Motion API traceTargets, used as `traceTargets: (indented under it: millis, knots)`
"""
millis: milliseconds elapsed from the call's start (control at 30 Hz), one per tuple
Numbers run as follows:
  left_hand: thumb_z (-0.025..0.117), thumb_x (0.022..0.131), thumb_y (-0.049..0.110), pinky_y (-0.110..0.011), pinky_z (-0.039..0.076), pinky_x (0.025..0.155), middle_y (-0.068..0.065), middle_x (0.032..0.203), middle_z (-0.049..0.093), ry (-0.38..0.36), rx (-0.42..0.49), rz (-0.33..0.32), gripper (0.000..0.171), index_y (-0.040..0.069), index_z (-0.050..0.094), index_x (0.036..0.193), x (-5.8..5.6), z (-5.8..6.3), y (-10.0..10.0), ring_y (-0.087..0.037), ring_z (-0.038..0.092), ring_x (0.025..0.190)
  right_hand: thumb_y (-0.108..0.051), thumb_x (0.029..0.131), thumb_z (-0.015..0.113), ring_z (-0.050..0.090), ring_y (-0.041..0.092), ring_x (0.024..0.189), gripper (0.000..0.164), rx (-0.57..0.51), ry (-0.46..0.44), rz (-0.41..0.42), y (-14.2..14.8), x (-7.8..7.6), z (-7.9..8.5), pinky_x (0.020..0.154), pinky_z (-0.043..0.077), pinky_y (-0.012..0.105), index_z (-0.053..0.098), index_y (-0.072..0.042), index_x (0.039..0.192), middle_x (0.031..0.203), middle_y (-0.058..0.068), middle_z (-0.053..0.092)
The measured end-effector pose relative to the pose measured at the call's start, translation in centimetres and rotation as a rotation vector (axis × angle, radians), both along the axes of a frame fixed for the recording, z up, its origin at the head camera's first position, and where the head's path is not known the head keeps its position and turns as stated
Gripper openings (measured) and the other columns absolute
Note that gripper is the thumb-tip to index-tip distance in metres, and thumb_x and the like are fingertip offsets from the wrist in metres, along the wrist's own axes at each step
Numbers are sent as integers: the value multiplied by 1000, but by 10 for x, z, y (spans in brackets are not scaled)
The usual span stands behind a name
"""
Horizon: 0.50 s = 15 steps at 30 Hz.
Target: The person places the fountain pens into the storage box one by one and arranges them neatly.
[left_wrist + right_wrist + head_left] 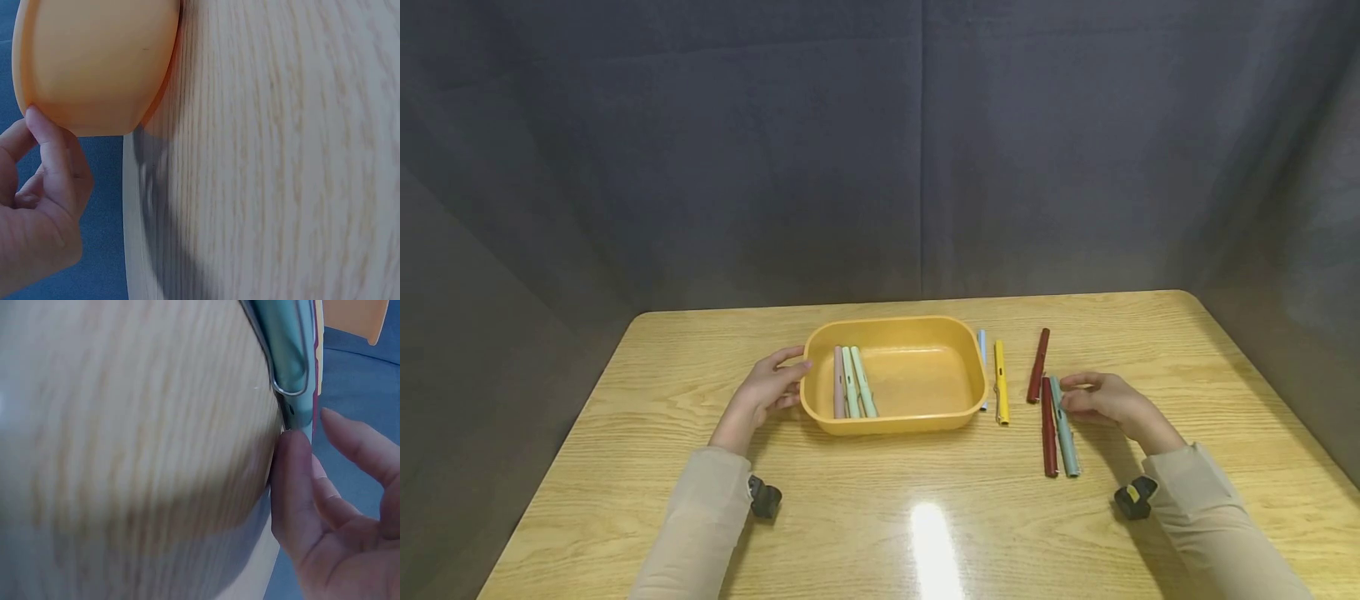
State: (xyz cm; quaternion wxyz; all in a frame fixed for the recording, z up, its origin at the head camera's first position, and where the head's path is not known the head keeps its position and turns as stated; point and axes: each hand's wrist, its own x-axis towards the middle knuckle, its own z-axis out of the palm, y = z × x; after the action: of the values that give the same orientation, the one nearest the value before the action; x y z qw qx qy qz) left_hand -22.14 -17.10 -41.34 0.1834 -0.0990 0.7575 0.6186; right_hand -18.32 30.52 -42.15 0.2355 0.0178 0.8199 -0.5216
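Note:
At the left end of a yellow-orange plastic tub, my left hand holds the rim, thumb over the edge and fingers outside. Inside the tub lie a pinkish pen and two pale green pens. My right hand is at the far end of a teal pen. In the right wrist view one digit touches or nearly touches the end of the teal pen, with a gap to the opposite digit. A dark red pen lies close along the teal one.
Right of the tub lie a yellow pen and a light blue pen, partly hidden by the tub wall. Another dark red pen is farther back. A dark curtain rises behind the wooden table.

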Motion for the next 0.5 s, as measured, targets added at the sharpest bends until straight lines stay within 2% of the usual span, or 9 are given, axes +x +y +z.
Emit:
traceTargets:
  millis: [167,367,500]
  knots:
    - [56,97,22,-12,52,57,-1,91,56,-4,-10,-1,52,13,39,145,0,1,-1,-3,56,68,-10,92,61,63,6,89,62,81,2,17,-4,0,1,87,57,29,30,18,138,114,18,60]
    - [55,97,22,-13,52,58,-2,94,57,1,-9,-7,52,13,38,145,1,1,-2,-4,57,70,-8,89,59,63,8,87,61,140,10,18,-9,-1,2,83,58,27,31,19,137,108,15,59]
    - [55,97,23,-13,52,58,-3,97,58,1,-5,-11,52,13,38,146,2,1,-2,-5,58,71,-6,89,58,63,8,86,60,148,11,4,-12,-1,4,84,58,30,30,21,135,105,16,60]
